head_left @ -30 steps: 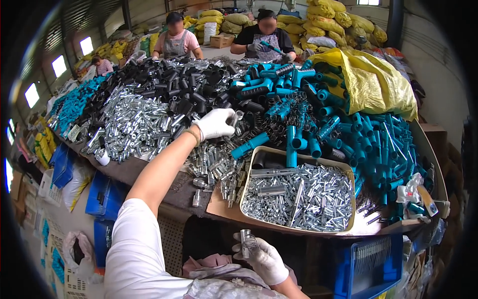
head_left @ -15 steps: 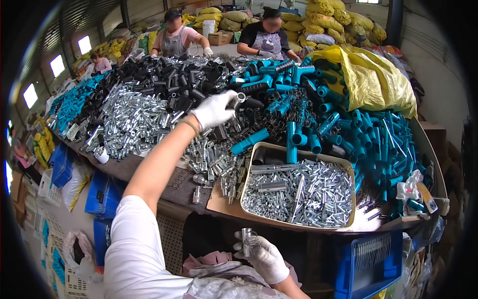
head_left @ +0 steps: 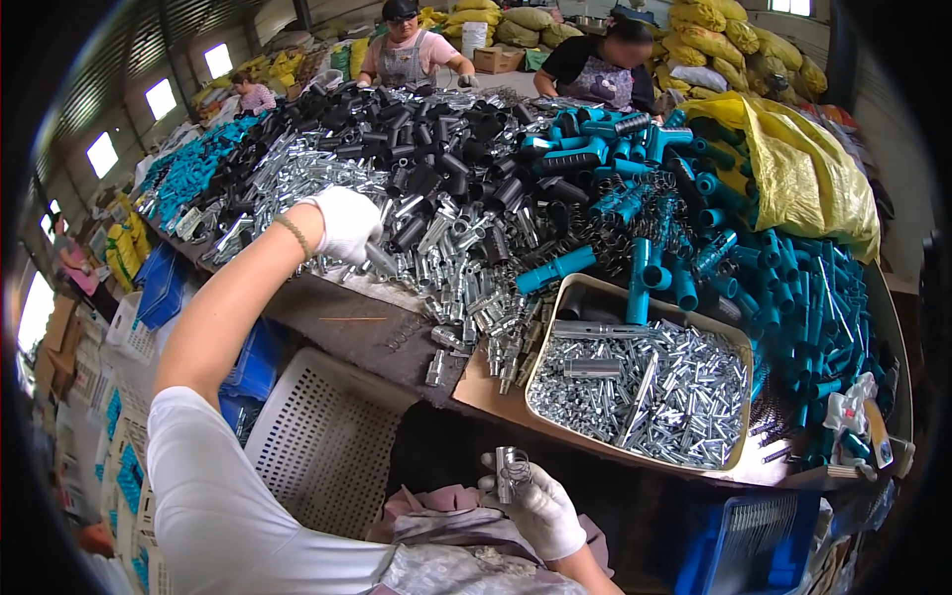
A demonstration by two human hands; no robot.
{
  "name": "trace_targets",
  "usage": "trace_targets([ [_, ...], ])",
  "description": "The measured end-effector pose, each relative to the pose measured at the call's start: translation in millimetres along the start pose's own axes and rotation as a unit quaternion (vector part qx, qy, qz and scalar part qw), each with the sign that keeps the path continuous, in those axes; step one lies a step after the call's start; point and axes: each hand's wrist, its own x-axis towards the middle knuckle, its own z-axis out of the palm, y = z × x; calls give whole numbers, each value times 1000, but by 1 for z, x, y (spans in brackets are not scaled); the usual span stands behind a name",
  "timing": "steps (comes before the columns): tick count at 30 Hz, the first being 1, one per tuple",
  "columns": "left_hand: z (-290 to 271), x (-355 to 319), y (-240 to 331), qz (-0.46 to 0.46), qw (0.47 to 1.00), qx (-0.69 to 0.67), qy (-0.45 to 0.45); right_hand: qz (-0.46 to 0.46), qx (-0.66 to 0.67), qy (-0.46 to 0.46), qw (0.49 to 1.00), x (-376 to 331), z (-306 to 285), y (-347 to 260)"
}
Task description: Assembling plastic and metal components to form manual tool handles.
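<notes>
Wearing a white glove, my left hand (head_left: 349, 224) is closed on a short grey metal tube (head_left: 380, 260) that pokes out beneath its fingers. It hangs over the near edge of a heap of silver metal fittings (head_left: 476, 288). Close to my lap, my gloved right hand (head_left: 545, 511) grips a shiny metal sleeve (head_left: 508, 466) together with a coil spring (head_left: 518, 474). To its upper right stands a cream tray (head_left: 744, 436) full of small silver pins, with a few larger metal parts lying on top.
Teal tubes (head_left: 793, 297) and a yellow sack (head_left: 793, 169) cover the table's right side; black sleeves (head_left: 436, 169) lie farther back. A white perforated crate (head_left: 317, 426) and a blue crate (head_left: 754, 545) sit below the table edge. Co-workers (head_left: 412, 55) stand across the table.
My left hand has drawn back left and nearer with the tube, from above the black parts. My right hand keeps the metal sleeve and spring. The whole view has shifted right.
</notes>
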Motion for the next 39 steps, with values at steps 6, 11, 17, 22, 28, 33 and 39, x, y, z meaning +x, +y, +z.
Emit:
trace_targets([
  [6, 5, -22, 8, -25, 996, 11, -87, 14, -11, 16, 1000, 2, 2, 0],
  [11, 24, -28, 1, -22, 999, -41, -23, 24, -18, 17, 999, 5, 2, 3],
  [17, 43, -34, -31, -16, 930, -368, 17, 23, -20, 29, 999, 6, 0, 3],
  [22, 89, -6, -36, -89, 836, -541, -32, 27, -39, 62, 997, 10, 6, 2],
  [28, 130, 47, -42, -98, 878, -411, 226, 31, 0, 42, 999, 16, -11, 9],
  [33, 87, 93, -13, -66, 853, -416, 308, 55, -37, 30, 997, 31, -10, 12],
  [39, 24, 165, 9, -17, 880, -357, 314, 87, -50, 16, 995, 43, 1, 9],
])
